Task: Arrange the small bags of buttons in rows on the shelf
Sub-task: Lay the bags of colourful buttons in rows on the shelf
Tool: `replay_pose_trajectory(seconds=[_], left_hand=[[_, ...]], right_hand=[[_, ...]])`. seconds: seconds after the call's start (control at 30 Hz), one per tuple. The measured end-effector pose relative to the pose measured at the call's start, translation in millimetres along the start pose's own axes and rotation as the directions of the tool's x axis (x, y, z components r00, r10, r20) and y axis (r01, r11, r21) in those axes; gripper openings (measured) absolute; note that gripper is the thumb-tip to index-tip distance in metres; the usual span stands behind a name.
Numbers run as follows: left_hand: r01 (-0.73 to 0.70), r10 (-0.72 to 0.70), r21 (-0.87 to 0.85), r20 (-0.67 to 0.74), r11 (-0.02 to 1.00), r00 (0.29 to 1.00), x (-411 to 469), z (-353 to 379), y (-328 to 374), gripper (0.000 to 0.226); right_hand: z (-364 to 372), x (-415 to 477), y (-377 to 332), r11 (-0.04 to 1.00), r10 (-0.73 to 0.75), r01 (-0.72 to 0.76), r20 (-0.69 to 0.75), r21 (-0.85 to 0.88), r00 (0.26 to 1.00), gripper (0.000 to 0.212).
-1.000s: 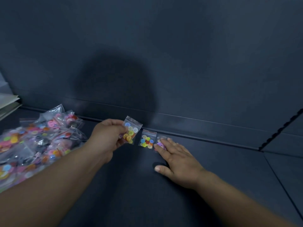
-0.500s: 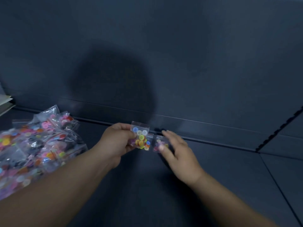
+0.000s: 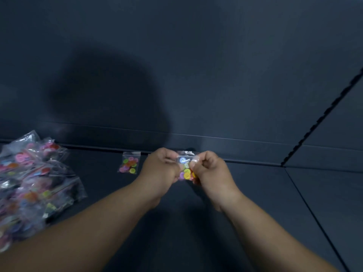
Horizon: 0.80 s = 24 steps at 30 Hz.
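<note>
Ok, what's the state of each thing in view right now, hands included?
Held bag: upright, pinched between both hands at the back of the shelf; contact with it unclear.
Left hand: pinching its upper left edge.
Right hand: pinching its upper right edge.
Placed bag: lying flat by the back edge, untouched.
Pile of bags: heaped loosely at the left.

The bags (image 3: 33,177) are clear, glossy, crinkled plastic film; the buttons (image 3: 128,165) inside look smooth and shiny. The shelf (image 3: 265,203) and back wall (image 3: 196,65) are smooth, matt panels.
</note>
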<state>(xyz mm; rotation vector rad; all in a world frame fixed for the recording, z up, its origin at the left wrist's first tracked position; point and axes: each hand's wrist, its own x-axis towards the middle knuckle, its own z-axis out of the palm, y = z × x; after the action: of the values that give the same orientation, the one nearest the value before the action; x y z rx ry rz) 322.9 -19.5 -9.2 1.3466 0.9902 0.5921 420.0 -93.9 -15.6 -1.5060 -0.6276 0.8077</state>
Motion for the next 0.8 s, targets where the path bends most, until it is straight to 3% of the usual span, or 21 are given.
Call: replay_pose_trajectory(seconds=[0.07,0.13,0.17,0.23,0.33,0.4,0.53,0.7,0.8], left_hand=[[-0.09,0.089,0.141,0.011,0.986,0.996,4,1,-6,0.02],[-0.23,0.234,0.42,0.042,0.878,0.971,7,-4,-16,0.021],[-0.299,0.308,0.574,0.084,0.762,0.948,8,-9,-21,0.024],[-0.404,0.401,0.772,0.212,0.491,0.891,7,-15,-29,0.033],[-0.507,0.349,0.832,0.417,0.225,0.839,3,-19,-40,0.052],[-0.524,0.255,0.843,0.483,0.123,0.837,0,-18,-45,0.061],[-0.501,0.101,0.863,0.493,0.072,0.864,2,-15,-52,0.07],[-0.481,0.023,0.876,0.481,0.019,0.877,5,-20,-52,0.076],[-0.476,-0.002,0.879,0.476,0.009,0.879,6,-19,-48,0.076]], right_hand=[[-10,7,3,1.0,-0.011,0.008,-0.091,-0.028,0.996,0.009],[-24,15,12,0.96,-0.035,-0.006,-0.142,-0.279,0.989,0.02],[-32,17,17,0.881,-0.056,-0.017,-0.139,-0.473,0.989,0.032],[-44,16,26,0.621,-0.144,0.03,-0.076,-0.784,0.987,0.05],[-47,7,35,0.352,-0.252,0.255,0.171,-0.901,0.952,0.054],[-44,2,43,0.224,-0.176,0.345,0.31,-0.912,0.934,0.059],[-40,1,55,0.152,-0.001,0.327,0.33,-0.933,0.944,0.089],[-46,8,49,0.115,0.035,0.419,0.425,-0.901,0.904,0.068],[-52,12,46,0.108,0.029,0.468,0.473,-0.877,0.881,0.082]])
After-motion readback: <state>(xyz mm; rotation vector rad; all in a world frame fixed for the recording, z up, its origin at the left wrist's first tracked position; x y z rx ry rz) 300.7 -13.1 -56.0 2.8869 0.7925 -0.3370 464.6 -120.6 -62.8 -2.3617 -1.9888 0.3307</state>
